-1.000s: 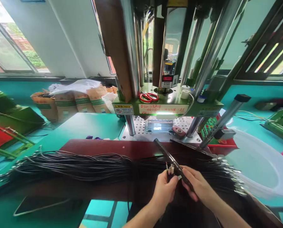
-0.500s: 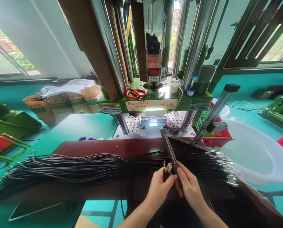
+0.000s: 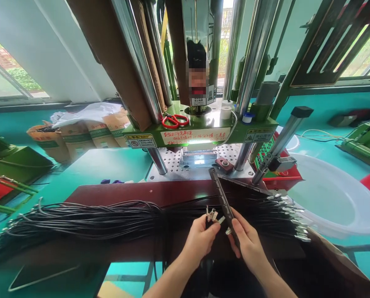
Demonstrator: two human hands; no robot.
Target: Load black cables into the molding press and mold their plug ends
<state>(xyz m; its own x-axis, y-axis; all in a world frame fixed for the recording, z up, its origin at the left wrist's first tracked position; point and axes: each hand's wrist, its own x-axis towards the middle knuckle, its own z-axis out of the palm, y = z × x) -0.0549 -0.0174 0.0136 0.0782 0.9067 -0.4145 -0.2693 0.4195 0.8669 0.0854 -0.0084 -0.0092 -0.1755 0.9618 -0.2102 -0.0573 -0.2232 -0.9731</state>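
Observation:
My left hand (image 3: 199, 238) is closed around a few cable ends with small metal connectors (image 3: 212, 214) poking out above the fingers. Beside it, my right hand (image 3: 248, 240) grips the lower end of a long, narrow dark bar (image 3: 221, 193) with notches along it. The bar slants up and away, its far tip near the press bed. A small pale metal piece (image 3: 228, 231) shows at the bar's edge by my right fingers. Below both hands lies a bundle of black cables (image 3: 110, 219), with bare metal connectors (image 3: 299, 225) at its right end.
Ahead stands a green press (image 3: 200, 136) with steel columns and a perforated metal bed (image 3: 169, 163). Red-handled scissors (image 3: 175, 121) lie on its ledge. A dark angled plate (image 3: 247, 185) sits behind the bar. At right are a red bin (image 3: 284, 182) and a large white tub (image 3: 327, 198).
My left hand has drawn left, away from the bar, carrying the connectors with it. My right hand keeps hold of the bar in nearly the same place. The view has shifted slightly.

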